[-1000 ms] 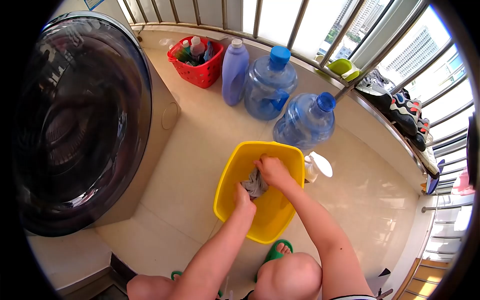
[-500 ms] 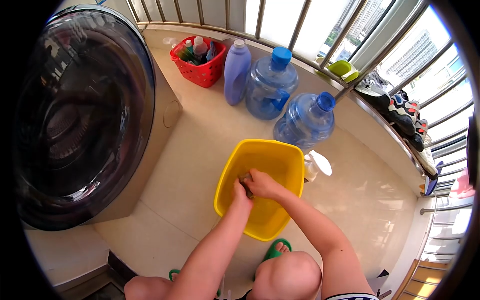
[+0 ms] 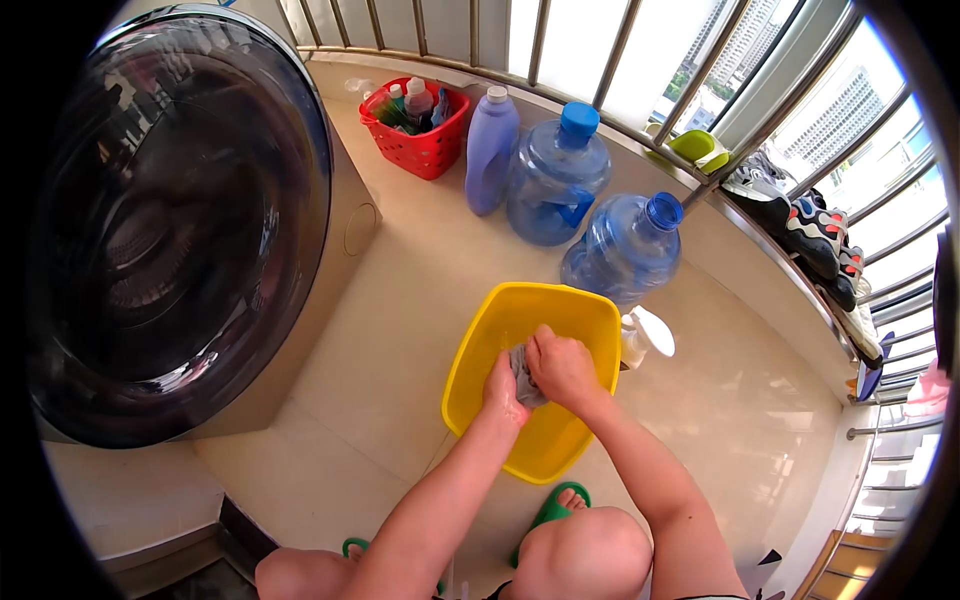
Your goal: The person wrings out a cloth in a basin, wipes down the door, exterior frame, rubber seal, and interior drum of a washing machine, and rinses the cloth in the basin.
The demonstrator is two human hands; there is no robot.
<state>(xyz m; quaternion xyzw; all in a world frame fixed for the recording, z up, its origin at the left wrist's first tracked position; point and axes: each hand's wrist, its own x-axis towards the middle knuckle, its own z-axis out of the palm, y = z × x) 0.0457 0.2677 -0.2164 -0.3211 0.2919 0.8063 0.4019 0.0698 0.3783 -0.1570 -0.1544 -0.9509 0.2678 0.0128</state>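
A small grey cloth is stretched between my two hands over the yellow basin. My left hand is closed on its left side, and suds or water show at the wrist. On the other side my right hand grips the cloth with curled fingers, the knuckles facing up. What kind of cloth it is I cannot make out. The basin stands on the tiled floor in front of my knees.
A white spray bottle touches or nearly touches the basin's right side. Behind stand two blue water jugs, a purple detergent bottle and a red basket of bottles. A washing machine is at left; shoes line the right ledge.
Both hands have lifted and drawn slightly apart, with more of the grey cloth showing between them. The whole view has shifted a little, so the surroundings sit farther right.
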